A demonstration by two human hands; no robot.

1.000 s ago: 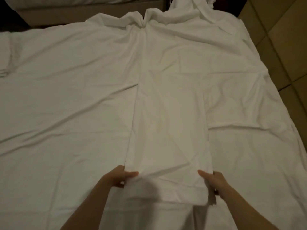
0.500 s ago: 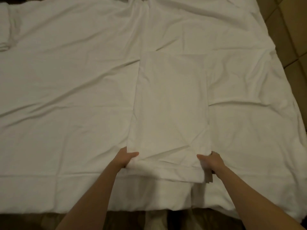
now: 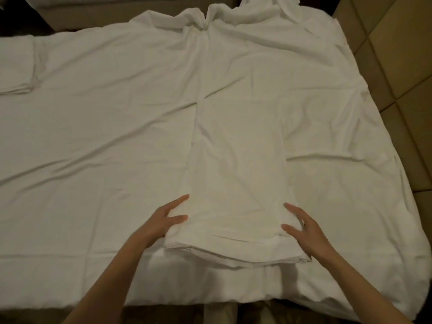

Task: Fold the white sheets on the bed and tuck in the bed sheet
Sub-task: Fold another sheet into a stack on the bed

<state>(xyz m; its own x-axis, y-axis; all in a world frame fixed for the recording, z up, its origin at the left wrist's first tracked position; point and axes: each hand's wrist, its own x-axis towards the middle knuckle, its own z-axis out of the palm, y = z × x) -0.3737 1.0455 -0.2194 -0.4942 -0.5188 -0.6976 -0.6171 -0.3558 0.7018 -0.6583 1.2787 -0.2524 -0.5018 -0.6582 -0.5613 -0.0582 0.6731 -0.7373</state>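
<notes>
A long white folded sheet (image 3: 238, 174) lies lengthwise down the middle of the bed, its layered near end stacked by the front edge. It rests on the wrinkled white bed sheet (image 3: 98, 141) that covers the mattress. My left hand (image 3: 163, 220) lies flat against the folded sheet's left edge, fingers straight. My right hand (image 3: 304, 230) rests with spread fingers on its right edge. At the far end the sheet bunches into a gathered knot (image 3: 205, 19).
Another folded white stack (image 3: 16, 66) sits at the bed's far left. Tan floor tiles (image 3: 397, 54) run along the right side. The bed sheet's right corner (image 3: 397, 265) hangs loose over the edge. A second bed base (image 3: 117, 12) stands behind.
Both hands let go of the near hem they were pinching and now lie flat along the folded sheet's sides. The near end now sits as a stacked fold.
</notes>
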